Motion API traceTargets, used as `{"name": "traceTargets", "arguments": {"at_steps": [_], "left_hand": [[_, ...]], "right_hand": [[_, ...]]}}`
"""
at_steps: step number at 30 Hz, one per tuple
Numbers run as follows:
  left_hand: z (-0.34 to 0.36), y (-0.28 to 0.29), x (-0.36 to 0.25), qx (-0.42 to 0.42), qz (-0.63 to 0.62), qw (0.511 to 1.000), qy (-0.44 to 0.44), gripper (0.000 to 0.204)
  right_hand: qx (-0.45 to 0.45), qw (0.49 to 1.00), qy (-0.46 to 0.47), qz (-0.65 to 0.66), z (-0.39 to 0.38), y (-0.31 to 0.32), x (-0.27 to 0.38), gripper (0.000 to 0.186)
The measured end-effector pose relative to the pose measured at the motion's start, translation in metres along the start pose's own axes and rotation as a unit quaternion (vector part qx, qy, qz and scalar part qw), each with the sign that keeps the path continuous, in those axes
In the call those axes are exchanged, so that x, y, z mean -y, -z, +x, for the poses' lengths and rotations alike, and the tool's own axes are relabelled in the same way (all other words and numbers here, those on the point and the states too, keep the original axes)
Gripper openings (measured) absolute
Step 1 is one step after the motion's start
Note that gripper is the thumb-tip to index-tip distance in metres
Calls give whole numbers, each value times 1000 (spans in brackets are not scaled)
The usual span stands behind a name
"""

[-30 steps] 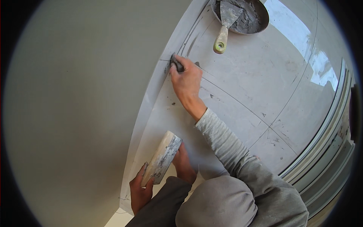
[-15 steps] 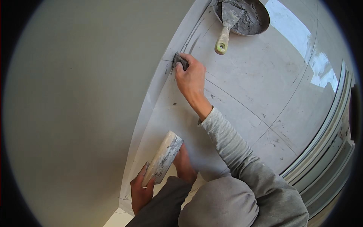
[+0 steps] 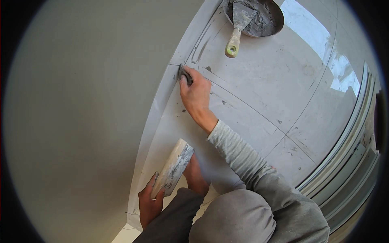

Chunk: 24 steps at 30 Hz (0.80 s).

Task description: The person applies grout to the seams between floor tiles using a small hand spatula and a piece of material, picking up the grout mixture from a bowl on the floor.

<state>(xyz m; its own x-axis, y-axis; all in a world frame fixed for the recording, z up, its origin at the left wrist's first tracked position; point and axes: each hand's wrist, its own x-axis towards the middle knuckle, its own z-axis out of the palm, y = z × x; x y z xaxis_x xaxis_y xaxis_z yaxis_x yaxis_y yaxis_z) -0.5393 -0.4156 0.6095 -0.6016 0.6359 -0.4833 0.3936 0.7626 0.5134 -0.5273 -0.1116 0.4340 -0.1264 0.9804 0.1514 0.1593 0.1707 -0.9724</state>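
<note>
- Head view — wall (image 3: 81, 101), plain grey-beige, filled the left side.
- Tiled floor (image 3: 259, 73), pale grey: dark joint lines crossed it, with dark smears and crumbs scattered about and bright reflections toward upper right.
- Metal track (image 3: 344, 174), several parallel rails, bordered the floor on the right.
- Skirting strip (image 3: 156, 105), pale, ran along the foot of the wall.
- Round pan (image 3: 278, 20) sat on the floor at the top, near the skirting, holding grey paste (image 3: 263, 24).
- Block (image 3: 172, 170), long, light on one face and grey-smeared on the other, was tilted in the left hand, beside a bare foot (image 3: 196, 178).
- Putty knife (image 3: 234, 40): blade over the pan, yellowish handle out past the rim.
- Right hand (image 3: 196, 93): thumb and fingers pinched together on a dark grey piece.
- Left hand (image 3: 150, 204): fingers and thumb clasped round the block's lower end.
- Dark grey piece (image 3: 186, 77): tip at the skirting, right by a joint line — couldn't tell if it was touching.
</note>
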Motion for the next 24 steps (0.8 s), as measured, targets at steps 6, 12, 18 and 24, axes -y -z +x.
{"name": "traceTargets", "arguments": {"at_steps": [6, 12, 18, 24], "left_hand": [[-22, -48, 9, -33, -15, 999, 41, 57], [-36, -68, 32, -62, -188, 980, -28, 63], [-43, -92, 39, 3, -326, 940, -101, 61], [-44, -155, 27, 86, -353, 919, -153, 59]], "right_hand": [[247, 952, -115, 138, -76, 73, 3, 26], [249, 948, -197, -8, -119, 264, -5, 27], [237, 889, 175, -350, -168, 447, -2, 42], [388, 802, 266, -367, -230, 501, -8, 38]]}}
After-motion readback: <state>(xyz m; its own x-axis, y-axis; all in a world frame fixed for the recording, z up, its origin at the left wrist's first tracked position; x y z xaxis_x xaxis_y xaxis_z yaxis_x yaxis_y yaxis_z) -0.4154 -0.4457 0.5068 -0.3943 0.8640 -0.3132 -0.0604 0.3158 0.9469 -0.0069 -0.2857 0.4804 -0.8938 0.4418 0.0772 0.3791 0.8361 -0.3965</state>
